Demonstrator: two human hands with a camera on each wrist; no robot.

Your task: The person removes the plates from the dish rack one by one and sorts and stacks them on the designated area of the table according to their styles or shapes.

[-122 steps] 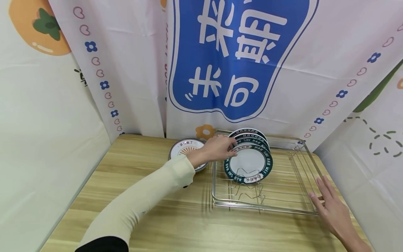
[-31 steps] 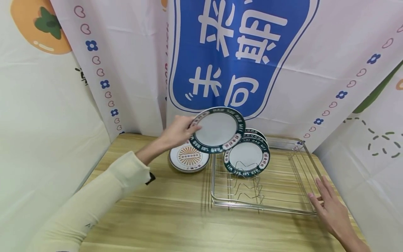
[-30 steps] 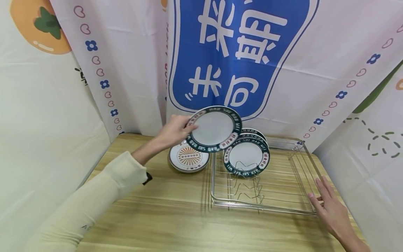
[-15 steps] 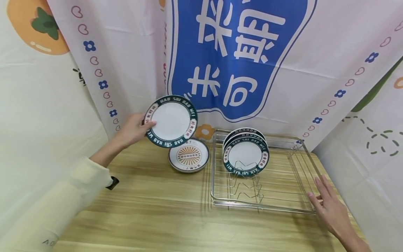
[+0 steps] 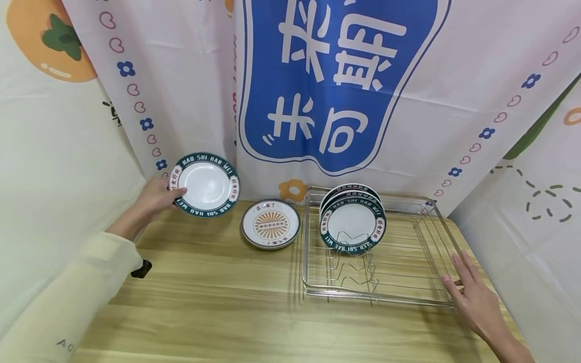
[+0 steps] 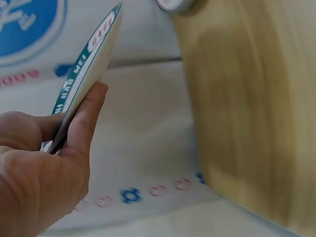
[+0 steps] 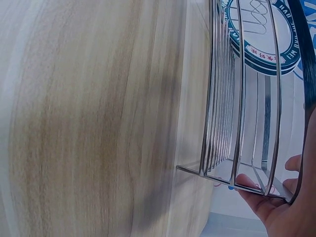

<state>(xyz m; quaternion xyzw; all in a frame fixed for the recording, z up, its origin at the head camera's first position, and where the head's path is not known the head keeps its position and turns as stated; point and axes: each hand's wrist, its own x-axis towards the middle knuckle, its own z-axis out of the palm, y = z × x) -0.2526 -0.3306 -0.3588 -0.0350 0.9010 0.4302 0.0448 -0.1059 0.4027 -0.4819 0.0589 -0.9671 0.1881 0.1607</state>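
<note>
- Your left hand pinches a green-rimmed plate at its left edge, raised in front of the cloth backdrop and left of the stacked sunburst plates.
- Your thumb lies over the lettered rim and your fingers brace the underside, a grip that probably keeps the plate steady while leaving its white centre uncovered.
- Across the bench, your right hand grasps the near right corner of the wire dish rack, the rail between thumb and fingers, likely to stop the light frame from sliding.
- Inside the rack, a row of overlapping plates leans nearly upright at the left side, apparently propped by the bent wire dividers.
- The sunburst plates lie flat, face up, just outside the rack, nested probably for stability.
</note>
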